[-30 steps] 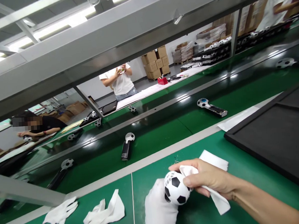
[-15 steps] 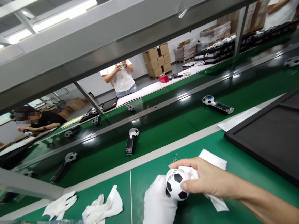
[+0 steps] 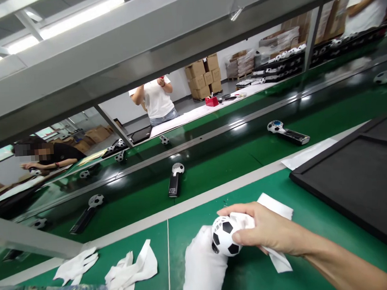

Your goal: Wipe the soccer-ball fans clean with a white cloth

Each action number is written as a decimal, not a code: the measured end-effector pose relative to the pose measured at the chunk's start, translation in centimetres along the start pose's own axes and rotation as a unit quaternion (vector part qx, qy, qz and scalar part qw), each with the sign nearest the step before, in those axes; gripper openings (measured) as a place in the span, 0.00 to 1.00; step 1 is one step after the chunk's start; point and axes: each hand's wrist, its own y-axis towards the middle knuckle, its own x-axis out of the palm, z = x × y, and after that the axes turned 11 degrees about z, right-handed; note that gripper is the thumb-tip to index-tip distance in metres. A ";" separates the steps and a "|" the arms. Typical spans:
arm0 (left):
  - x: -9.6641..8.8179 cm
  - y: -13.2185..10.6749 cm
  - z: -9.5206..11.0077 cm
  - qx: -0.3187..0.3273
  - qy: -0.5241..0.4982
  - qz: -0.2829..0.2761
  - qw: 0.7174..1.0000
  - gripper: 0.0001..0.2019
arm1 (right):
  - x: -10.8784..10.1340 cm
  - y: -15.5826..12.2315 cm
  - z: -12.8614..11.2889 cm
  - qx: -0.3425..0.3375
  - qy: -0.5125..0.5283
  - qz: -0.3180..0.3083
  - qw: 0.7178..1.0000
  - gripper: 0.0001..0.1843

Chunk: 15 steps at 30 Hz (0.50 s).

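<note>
My left hand point(image 3: 202, 268), in a white glove, grips a small black-and-white football-shaped ball point(image 3: 223, 236) from below. My bare right hand point(image 3: 268, 228) is closed on a white cloth point(image 3: 277, 259) and presses it against the ball's right side. Both hands are above the green bench top point(image 3: 256, 277) near its front edge. What is under the ball inside the glove is hidden.
A green conveyor belt point(image 3: 215, 170) carries football-headed handles point(image 3: 175, 181) point(image 3: 287, 132) point(image 3: 87, 212). White gloves and cloths point(image 3: 122, 269) lie at the left. A black tray point(image 3: 364, 177) sits at the right. A grey metal beam point(image 3: 140, 47) crosses overhead. People work across the belt.
The items on the belt have moved to the right. My right hand has shifted the cloth slightly over the ball. The person opposite has raised their hands.
</note>
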 end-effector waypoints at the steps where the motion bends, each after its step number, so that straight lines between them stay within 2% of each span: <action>1: 0.0 0.0 0.0 0.000 0.000 0.001 1.000 0.02 | 0.1 0.0 0.2 -0.012 0.000 0.007 1.000 0.28; 4: 0.0 -0.1 0.0 0.002 0.001 0.002 1.000 0.02 | 0.4 0.1 0.9 -0.035 -0.005 0.023 0.999 0.27; 7: 0.1 -0.1 0.0 0.004 0.004 0.005 1.000 0.02 | 0.3 0.5 1.7 -0.017 -0.002 0.015 1.000 0.28; 10: 0.4 0.0 -0.4 0.000 0.010 0.014 1.000 0.03 | -0.1 1.0 2.3 -0.012 0.039 0.023 0.999 0.23; 11: 0.5 0.0 -0.6 -0.001 0.011 0.017 1.000 0.02 | -0.2 1.1 2.4 -0.020 0.058 0.050 0.997 0.20; 13: 0.8 0.0 -1.1 0.000 0.015 0.020 1.000 0.01 | -0.1 1.0 2.4 -0.057 0.078 0.148 0.984 0.20; 15: 1.0 -0.1 -1.5 0.007 0.018 0.022 1.000 0.05 | 0.8 0.6 2.3 -0.148 0.039 0.247 0.957 0.19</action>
